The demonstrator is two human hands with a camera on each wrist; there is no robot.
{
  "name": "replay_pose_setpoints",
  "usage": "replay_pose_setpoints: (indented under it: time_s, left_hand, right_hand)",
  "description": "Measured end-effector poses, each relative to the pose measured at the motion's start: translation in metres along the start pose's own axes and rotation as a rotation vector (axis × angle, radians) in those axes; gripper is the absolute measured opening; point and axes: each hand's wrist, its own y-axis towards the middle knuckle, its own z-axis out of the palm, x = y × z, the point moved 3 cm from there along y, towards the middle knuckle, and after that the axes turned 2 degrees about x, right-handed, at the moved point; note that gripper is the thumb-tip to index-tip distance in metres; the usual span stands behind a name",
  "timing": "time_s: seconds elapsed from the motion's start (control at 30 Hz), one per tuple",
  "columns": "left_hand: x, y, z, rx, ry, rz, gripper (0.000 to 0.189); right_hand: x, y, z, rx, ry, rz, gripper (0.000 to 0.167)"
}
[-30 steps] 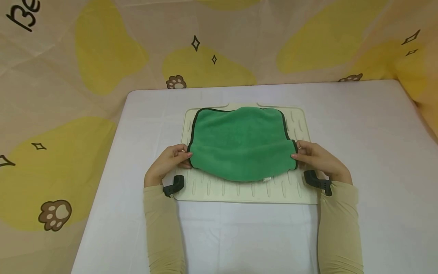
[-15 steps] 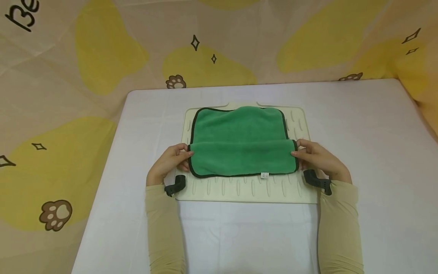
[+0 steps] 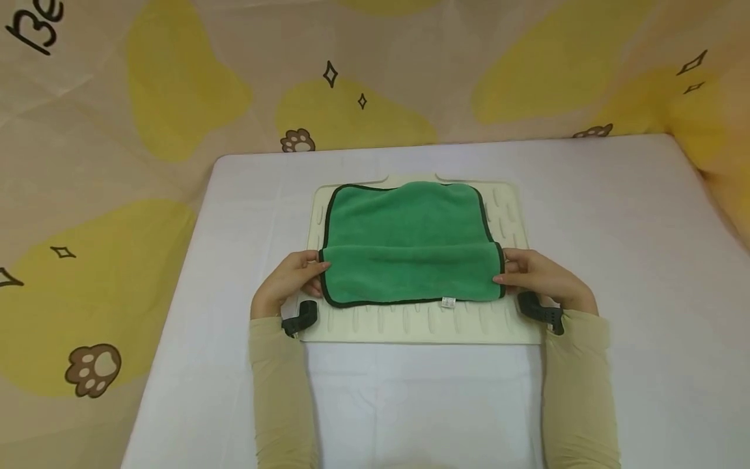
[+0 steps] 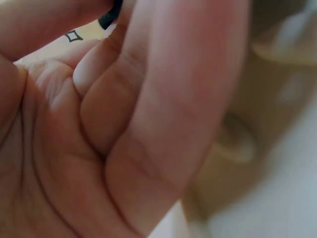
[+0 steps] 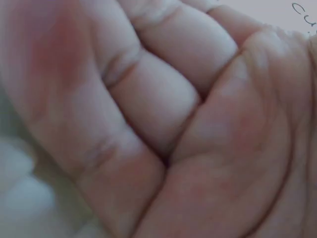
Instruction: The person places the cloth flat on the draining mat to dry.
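Observation:
In the head view a green cloth towel (image 3: 404, 215) with dark edging lies on a cream ribbed board (image 3: 410, 326). Its near part forms a raised band with a fold line across the middle, and a small white label (image 3: 448, 302) sticks out at the near edge. My left hand (image 3: 290, 280) pinches the towel's left edge between thumb and fingers. At the opposite edge my right hand (image 3: 547, 280) pinches it the same way. Both wrist views are filled by the curled fingers and palm, and the towel is mostly hidden there.
Under the board is a white-covered table (image 3: 621, 260). A beige and yellow patterned curtain (image 3: 375, 39) hangs behind it and along the left side. Each wrist wears a black strap mount, the left one (image 3: 301, 317) close to the board's left edge.
The towel's near edge, bulging toward me and sagging a second ago, has moved away and straightened, and a crease appeared across the middle. Both hands keep their grip, the right shifting slightly nearer.

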Motion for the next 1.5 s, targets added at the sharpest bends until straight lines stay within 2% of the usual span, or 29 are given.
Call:
replay_pose_setpoints:
  time_s: [0.07,0.17,0.33,0.47,0.67,0.73,0.9,1.1,1.2,1.37,1.5]
  left_hand:
    - [0.001,-0.001,0.001,-0.014,0.002,-0.006,0.016]
    - [0.004,-0.003,0.002,-0.039,0.007,-0.018,0.017]
    - [0.007,-0.009,0.004,-0.077,0.012,-0.028,0.019]
    - [0.006,-0.014,0.007,-0.065,0.001,-0.032,0.017]
    - [0.007,-0.022,0.010,-0.053,0.035,-0.126,0.015]
    - [0.006,-0.024,0.011,-0.046,0.053,-0.140,0.015]
    - [0.005,-0.027,0.014,-0.035,0.067,-0.133,0.014]
    - [0.006,-0.027,0.015,-0.021,0.061,-0.136,0.016]
    - [0.006,-0.027,0.016,-0.006,0.075,-0.134,0.016]
    - [0.005,-0.029,0.020,0.041,0.073,-0.134,0.047]
    - [0.002,-0.031,0.024,0.138,0.051,-0.098,0.061]
  right_hand:
    - [0.000,0.001,0.003,0.009,0.021,0.000,0.045]
    - [0.001,0.001,0.006,-0.006,-0.002,0.011,0.044]
    - [0.004,-0.004,0.012,-0.064,-0.101,0.039,0.029]
    - [0.006,-0.010,0.016,-0.095,-0.124,0.090,0.022]
    - [0.007,-0.016,0.022,-0.085,-0.106,0.127,0.021]
    - [0.006,-0.018,0.022,-0.081,-0.100,0.147,0.022]
    - [0.004,-0.022,0.022,-0.090,-0.087,0.160,0.022]
    - [0.006,-0.026,0.021,-0.140,-0.155,0.107,0.021]
    - [0.008,-0.028,0.023,-0.166,-0.182,0.120,0.023]
    - [0.012,-0.032,0.026,-0.201,-0.280,0.150,0.026]
    - [0.016,-0.035,0.028,-0.226,-0.406,0.169,0.026]
